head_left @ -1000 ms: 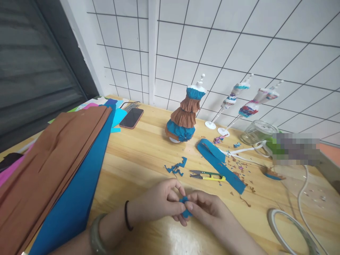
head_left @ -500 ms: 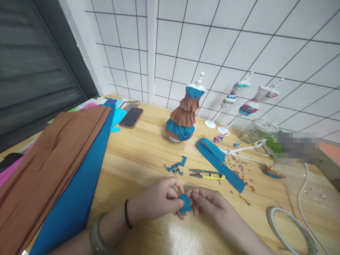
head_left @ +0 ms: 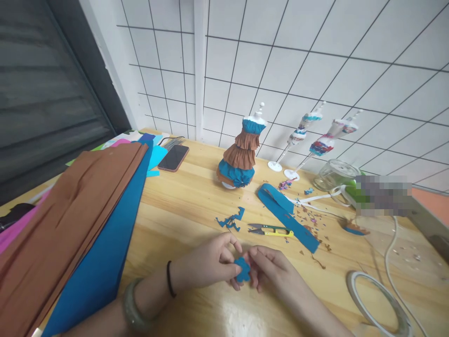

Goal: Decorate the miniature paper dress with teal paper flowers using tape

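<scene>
Scalloped blue paper (head_left: 242, 270), left hand (head_left: 224, 264) pinching

No text, label, brand, number or sign can be read. On the green-edged item (head_left: 357, 191) at the right of the bench (head_left: 196, 196), much of the surface is covered by a pixelated patch, so any print there is hidden.
</scene>
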A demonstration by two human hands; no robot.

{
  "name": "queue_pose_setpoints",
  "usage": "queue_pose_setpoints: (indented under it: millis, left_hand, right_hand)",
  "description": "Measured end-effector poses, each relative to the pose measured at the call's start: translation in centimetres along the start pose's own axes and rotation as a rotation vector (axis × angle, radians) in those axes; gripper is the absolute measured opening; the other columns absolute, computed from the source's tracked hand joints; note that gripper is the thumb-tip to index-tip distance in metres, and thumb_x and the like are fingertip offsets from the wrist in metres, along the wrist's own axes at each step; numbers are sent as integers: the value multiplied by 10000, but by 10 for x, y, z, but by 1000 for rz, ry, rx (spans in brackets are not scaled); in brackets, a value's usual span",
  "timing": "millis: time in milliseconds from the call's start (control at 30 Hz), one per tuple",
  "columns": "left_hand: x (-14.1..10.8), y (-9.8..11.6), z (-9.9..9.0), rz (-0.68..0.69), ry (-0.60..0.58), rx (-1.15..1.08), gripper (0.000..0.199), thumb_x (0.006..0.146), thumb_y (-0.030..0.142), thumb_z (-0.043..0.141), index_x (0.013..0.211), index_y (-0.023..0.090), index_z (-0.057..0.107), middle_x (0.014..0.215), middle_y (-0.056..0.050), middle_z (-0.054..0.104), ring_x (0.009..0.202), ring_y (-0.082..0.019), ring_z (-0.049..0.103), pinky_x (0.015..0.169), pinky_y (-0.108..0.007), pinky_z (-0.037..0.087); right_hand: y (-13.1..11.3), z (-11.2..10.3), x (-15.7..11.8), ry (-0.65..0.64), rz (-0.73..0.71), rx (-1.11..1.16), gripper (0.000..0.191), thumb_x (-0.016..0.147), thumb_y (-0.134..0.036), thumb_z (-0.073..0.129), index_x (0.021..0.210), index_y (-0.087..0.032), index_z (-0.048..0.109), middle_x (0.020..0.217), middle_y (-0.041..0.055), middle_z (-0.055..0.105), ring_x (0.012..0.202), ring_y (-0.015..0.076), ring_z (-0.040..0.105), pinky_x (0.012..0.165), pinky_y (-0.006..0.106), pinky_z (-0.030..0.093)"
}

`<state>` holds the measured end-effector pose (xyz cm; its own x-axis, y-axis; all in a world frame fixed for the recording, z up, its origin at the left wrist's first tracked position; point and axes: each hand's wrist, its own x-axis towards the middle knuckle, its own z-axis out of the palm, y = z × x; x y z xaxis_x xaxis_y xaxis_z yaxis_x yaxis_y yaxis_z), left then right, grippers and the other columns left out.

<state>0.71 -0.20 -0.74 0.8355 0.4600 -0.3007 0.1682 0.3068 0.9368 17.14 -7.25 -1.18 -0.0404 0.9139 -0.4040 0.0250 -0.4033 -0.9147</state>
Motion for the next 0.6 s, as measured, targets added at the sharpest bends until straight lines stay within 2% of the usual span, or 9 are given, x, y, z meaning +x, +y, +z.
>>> queue_pose_setpoints:
  millis: [167,300,367,467,533,600]
  left_hand:
    - [-2,-3,-2,12,-35,51,473,754,180,566,1178,171,357,649,14,630,637,-146,649,638,-259,468]
    - [1,-3,-4,26,2,-18,602,777,259,564,1293,176,266,693,-10,640,655,-145,650,635,-265,478]
    - [3,-2,-5,0,61,-79,566,782,361,554,1249,150,314,679,-26,639,626,-149,644,590,-264,482]
    - [6,-1,-5,-44,61,-120,451,731,481,580,993,130,470,675,-53,644,602,-153,639,555,-262,484]
    - [7,-2,-5,-60,56,-107,408,685,501,617,810,135,487,682,-66,653,583,-144,634,545,-254,480]
    - [8,-4,-5,-61,75,-96,402,662,502,635,733,141,475,676,-66,659,567,-138,630,537,-249,475]
  right_hand:
    - [1,2,1,-57,-12,11,448,723,-566,573,613,-131,572,467,5,569,371,77,450,387,201,382]
    - [3,4,3,47,-36,60,418,692,-558,612,616,-153,543,420,-32,528,337,69,419,367,191,341]
    - [4,5,4,118,-60,92,411,690,-560,612,633,-159,541,416,-46,516,336,66,414,377,191,331]
    - [5,9,6,194,-105,133,416,674,-558,630,612,-158,535,404,-52,502,340,61,399,394,192,315]
    - [5,12,7,224,-123,154,416,659,-548,652,591,-155,532,387,-54,489,339,60,393,400,193,305]
    - [6,14,8,243,-126,179,421,659,-551,652,576,-157,528,388,-53,480,340,63,392,398,196,304]
